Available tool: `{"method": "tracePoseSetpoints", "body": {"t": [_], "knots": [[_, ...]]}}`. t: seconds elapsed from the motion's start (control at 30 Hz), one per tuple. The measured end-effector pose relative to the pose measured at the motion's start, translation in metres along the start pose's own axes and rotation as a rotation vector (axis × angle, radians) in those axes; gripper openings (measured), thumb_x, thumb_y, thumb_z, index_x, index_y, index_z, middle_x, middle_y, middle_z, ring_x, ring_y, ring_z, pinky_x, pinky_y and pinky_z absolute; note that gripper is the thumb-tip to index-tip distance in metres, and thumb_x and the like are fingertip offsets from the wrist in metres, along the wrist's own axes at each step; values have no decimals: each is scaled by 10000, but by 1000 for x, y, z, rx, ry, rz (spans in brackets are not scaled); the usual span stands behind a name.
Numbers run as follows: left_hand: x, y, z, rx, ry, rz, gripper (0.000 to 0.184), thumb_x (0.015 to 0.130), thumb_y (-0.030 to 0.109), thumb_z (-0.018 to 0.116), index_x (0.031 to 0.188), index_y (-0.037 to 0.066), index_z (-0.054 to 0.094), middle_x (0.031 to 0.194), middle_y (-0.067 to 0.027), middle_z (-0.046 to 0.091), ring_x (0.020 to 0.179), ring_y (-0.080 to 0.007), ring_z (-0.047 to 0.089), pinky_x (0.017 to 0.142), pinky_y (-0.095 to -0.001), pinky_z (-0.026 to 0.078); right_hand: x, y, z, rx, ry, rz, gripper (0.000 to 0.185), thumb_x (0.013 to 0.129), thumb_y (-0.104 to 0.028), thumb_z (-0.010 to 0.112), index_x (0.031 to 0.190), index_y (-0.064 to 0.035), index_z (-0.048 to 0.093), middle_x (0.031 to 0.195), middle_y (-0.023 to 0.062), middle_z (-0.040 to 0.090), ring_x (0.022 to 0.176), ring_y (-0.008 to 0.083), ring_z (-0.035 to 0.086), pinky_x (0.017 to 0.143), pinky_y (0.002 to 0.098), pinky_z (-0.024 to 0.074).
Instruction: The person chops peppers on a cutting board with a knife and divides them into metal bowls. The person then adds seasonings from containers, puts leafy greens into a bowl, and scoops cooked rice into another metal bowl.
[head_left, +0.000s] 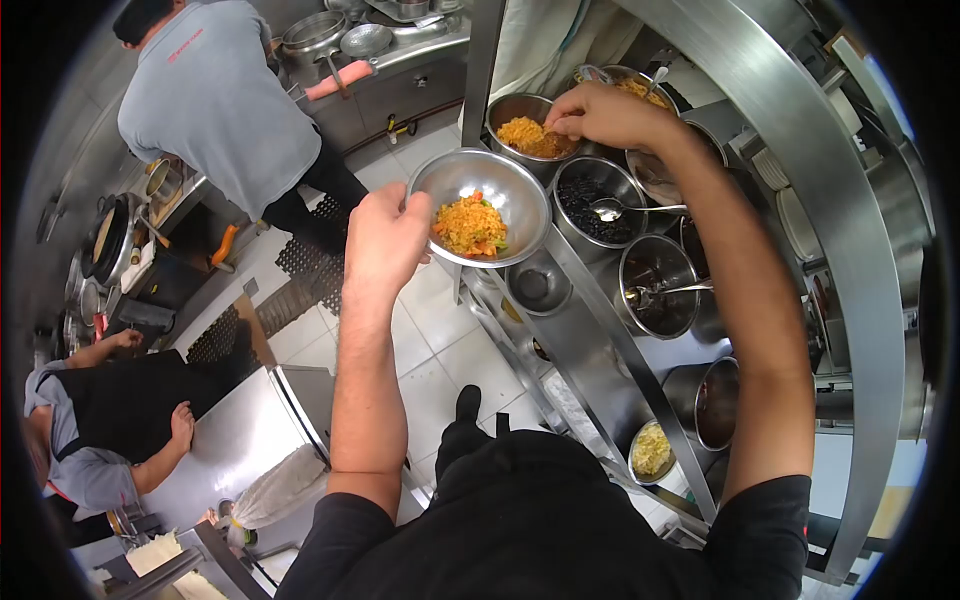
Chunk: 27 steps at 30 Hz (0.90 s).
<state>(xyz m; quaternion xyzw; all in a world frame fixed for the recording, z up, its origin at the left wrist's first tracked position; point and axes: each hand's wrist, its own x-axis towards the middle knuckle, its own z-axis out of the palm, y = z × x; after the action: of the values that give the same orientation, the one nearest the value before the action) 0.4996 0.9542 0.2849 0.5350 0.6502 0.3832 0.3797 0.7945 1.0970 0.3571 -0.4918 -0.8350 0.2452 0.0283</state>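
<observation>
My left hand (385, 240) grips the left rim of a steel bowl (525, 205), thumb over the edge. Orange shredded food with bits of red and green (470, 225) lies in that bowl. To its upper right, my right hand (585, 112) reaches over a steel pot (510, 108) of orange shredded food (530, 137). The right fingertips are pinched together at this food; whether anything is between them is too small to tell. Just below stands a pot of black food (592, 200) with a spoon (608, 209) resting in it.
More steel pots (658, 290) line the counter at right, beside a bowl of pale yellow shreds (652, 452). A metal frame (850, 250) curves past my right arm. One person (215, 110) stands upper left; another (110, 420) is lower left by a steel counter (245, 430).
</observation>
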Motion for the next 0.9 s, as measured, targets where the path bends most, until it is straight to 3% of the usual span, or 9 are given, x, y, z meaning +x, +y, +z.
{"method": "tracePoseSetpoints", "body": {"t": [0.13, 0.23, 0.3, 0.37, 0.47, 0.57, 0.67, 0.77, 0.9], "knots": [[1, -2, 0, -28, -9, 12, 337, 949, 229, 553, 796, -67, 604, 666, -157, 669, 550, -224, 708, 570, -359, 568, -23, -18, -5, 8, 120, -17, 227, 1012, -161, 685, 1162, -7, 757, 986, 76, 787, 905, 161, 717, 845, 323, 553], [4, -7, 1, -45, -19, 16, 342, 951, 234, 551, 799, -68, 607, 666, -156, 669, 552, -224, 712, 569, -356, 570, -39, -56, 5, -42, 179, -162, 223, 1005, -164, 692, 1144, -2, 758, 1009, 96, 793, 924, 177, 729, 859, 332, 557], [3, -6, 2, -54, -24, 19, 345, 952, 237, 550, 800, -68, 607, 662, -156, 667, 554, -223, 714, 571, -357, 569, -46, -81, 21, -192, 251, -225, 189, 945, -128, 713, 1082, -13, 772, 997, 163, 774, 958, 300, 747, 889, 401, 572], [0, -5, 3, -69, -27, 22, 346, 953, 239, 549, 801, -67, 607, 658, -155, 666, 556, -220, 717, 573, -360, 567, -46, -88, 30, -377, 390, -253, 173, 923, -125, 677, 1028, -95, 812, 971, 153, 780, 956, 348, 743, 887, 462, 574], [-1, -9, 5, -44, -13, 41, 347, 954, 244, 552, 801, -64, 605, 653, -154, 663, 563, -217, 722, 578, -364, 567, -30, -67, 27, -572, 531, -150, 147, 926, -123, 685, 1007, -78, 799, 977, 154, 771, 983, 372, 728, 922, 513, 549], [-5, -6, 3, -12, -4, 57, 351, 955, 249, 558, 798, -61, 601, 654, -156, 664, 566, -216, 724, 590, -366, 572, 5, -45, 27, -840, 428, 40, 157, 910, -138, 695, 1010, -102, 811, 971, 124, 779, 968, 350, 743, 928, 517, 546], [-8, 3, 2, 42, 0, 29, 358, 956, 250, 563, 798, -70, 597, 658, -163, 667, 571, -228, 729, 592, -364, 582, 34, -22, 45, -877, 323, 67, 178, 891, -144, 710, 1029, -102, 813, 973, 125, 785, 956, 341, 752, 893, 494, 564], [-6, 1, 4, 38, 6, 50, 358, 956, 246, 564, 796, -73, 591, 665, -172, 673, 587, -239, 743, 593, -362, 595, 21, -35, 41, -493, 103, -5, 191, 893, -145, 710, 1042, -84, 811, 996, 159, 788, 959, 350, 754, 852, 470, 580], [-2, -3, 1, 53, -8, 60, 346, 956, 236, 567, 801, -72, 587, 672, -184, 678, 604, -247, 757, 586, -363, 601, 21, -27, 31, -298, -52, 7, 198, 938, -185, 722, 1055, -45, 800, 933, 155, 786, 875, 275, 751, 801, 402, 573]]}}
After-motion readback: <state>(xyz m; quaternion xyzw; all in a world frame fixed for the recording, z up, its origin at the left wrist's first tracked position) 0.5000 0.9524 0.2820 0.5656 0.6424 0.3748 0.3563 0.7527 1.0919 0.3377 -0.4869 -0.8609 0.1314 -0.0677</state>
